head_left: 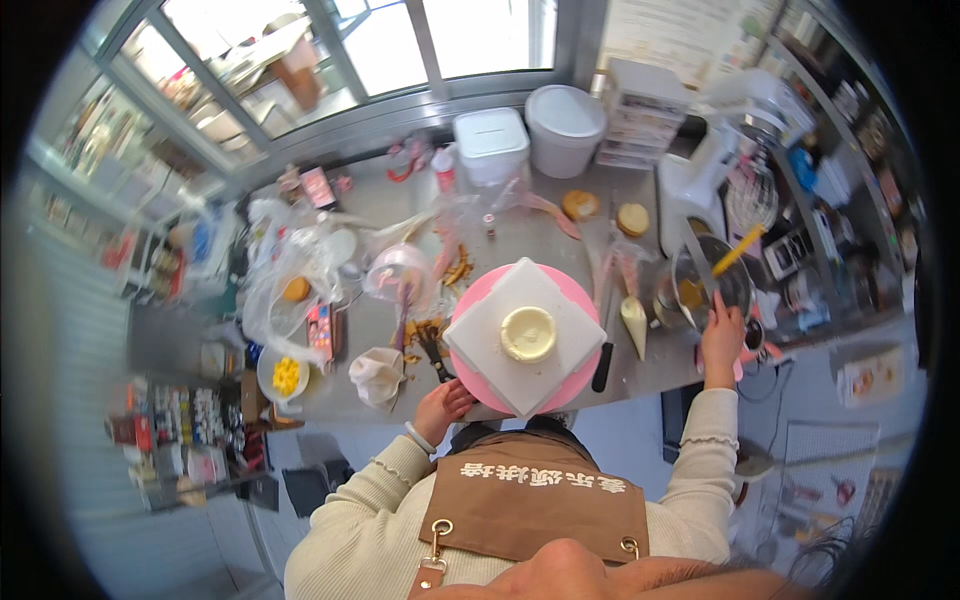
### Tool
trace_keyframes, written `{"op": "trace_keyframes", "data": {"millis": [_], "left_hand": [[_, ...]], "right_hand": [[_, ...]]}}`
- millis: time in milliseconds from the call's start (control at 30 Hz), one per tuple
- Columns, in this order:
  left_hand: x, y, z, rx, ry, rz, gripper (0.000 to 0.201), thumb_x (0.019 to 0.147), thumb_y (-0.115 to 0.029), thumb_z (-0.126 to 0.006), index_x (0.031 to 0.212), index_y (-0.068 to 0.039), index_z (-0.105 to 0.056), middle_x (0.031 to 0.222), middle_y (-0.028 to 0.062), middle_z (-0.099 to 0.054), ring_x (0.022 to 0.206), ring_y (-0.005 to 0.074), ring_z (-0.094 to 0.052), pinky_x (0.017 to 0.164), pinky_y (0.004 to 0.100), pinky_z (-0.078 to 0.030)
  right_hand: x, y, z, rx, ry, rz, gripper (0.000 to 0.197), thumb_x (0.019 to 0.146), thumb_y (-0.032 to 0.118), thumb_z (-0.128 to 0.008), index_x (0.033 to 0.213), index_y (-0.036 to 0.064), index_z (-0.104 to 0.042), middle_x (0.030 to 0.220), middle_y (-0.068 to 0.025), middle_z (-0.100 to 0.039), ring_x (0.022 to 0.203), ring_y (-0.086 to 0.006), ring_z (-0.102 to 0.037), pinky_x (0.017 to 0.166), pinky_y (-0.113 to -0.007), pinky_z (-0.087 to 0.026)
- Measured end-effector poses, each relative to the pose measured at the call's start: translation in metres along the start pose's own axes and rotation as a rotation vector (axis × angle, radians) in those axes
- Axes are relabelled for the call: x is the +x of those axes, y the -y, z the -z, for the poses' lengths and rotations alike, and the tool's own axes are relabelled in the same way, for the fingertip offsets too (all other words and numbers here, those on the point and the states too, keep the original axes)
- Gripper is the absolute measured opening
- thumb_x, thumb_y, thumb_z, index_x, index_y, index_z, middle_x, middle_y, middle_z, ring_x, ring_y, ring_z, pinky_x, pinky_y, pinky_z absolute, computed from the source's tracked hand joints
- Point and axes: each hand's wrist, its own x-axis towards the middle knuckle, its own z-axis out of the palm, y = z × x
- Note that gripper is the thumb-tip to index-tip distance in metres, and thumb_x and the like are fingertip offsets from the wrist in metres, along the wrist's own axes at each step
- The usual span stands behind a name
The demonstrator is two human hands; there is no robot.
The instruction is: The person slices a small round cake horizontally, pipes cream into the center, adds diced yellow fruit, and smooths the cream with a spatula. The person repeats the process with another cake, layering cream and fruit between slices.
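In front of me stands a pink round turntable (583, 300). On it lies a square white board (490, 365), set cornerwise, with a small round cream-coloured cake (528, 334) near its middle. My left hand (446, 408) is by the turntable's near left edge, fingers loosely stretched and holding nothing; whether they touch it is unclear. To the right, my right hand (722, 338) has its fingers at the near rim of a metal mixing bowl (735, 275) and appears to grip it. A spatula with a yellow handle (738, 250) leans in that bowl.
A black-handled knife (603, 368) and a filled piping bag (634, 325) lie right of the turntable. Leftward are a crumpled cloth (377, 378), a bowl of yellow pieces (284, 378) and plastic bags (265, 260). Behind stand white tubs (566, 130) and a stand mixer (690, 185).
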Motion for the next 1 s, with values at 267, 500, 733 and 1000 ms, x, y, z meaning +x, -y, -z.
{"op": "trace_keyframes", "data": {"millis": [267,500,733,1000], "left_hand": [[-0.044,0.017,0.01,-0.122,-0.308,-0.261,0.038,0.112,-0.026,-0.05,0.135,0.003,-0.058,0.076,0.0015,-0.06,0.055,0.0101,-0.056,0.052,0.0274,-0.051],[-0.063,-0.048,0.057,0.052,-0.445,-0.414,0.056,0.111,-0.047,-0.047,0.096,0.002,-0.072,0.047,-0.0067,-0.037,0.036,0.0051,-0.031,0.036,0.0248,-0.022],[-0.034,-0.128,0.198,0.449,-0.858,-0.914,0.035,0.106,-0.037,-0.062,0.101,-0.002,-0.064,0.084,0.0008,-0.057,0.07,0.0098,-0.047,0.065,0.0264,-0.04],[-0.046,-0.105,0.385,0.369,-1.261,-0.651,0.044,0.1,-0.043,-0.071,0.107,-0.001,-0.062,0.1,0.0084,-0.065,0.089,0.0188,-0.06,0.081,0.035,-0.05]], "right_hand": [[0.04,-0.024,0.008,-0.205,0.236,0.063,0.063,0.089,0.023,-0.077,0.149,0.0295,-0.057,0.132,-0.0117,-0.055,0.125,-0.0364,-0.053,0.108,-0.051,-0.042],[0.038,0.128,0.065,0.19,-0.06,0.467,0.05,0.103,0.027,-0.062,0.15,0.01,-0.055,0.141,-0.0162,-0.055,0.13,-0.0379,-0.053,0.11,-0.05,-0.039],[-0.028,0.277,0.12,0.457,0.042,0.612,0.043,0.104,0.026,-0.06,0.141,0.0024,-0.061,0.133,-0.0188,-0.06,0.125,-0.0388,-0.056,0.107,-0.048,-0.041],[-0.131,0.488,0.076,1.013,0.729,0.796,0.036,0.094,0.011,-0.072,0.129,0.004,-0.068,0.121,-0.0158,-0.067,0.102,-0.0347,-0.068,0.086,-0.042,-0.056]]}}
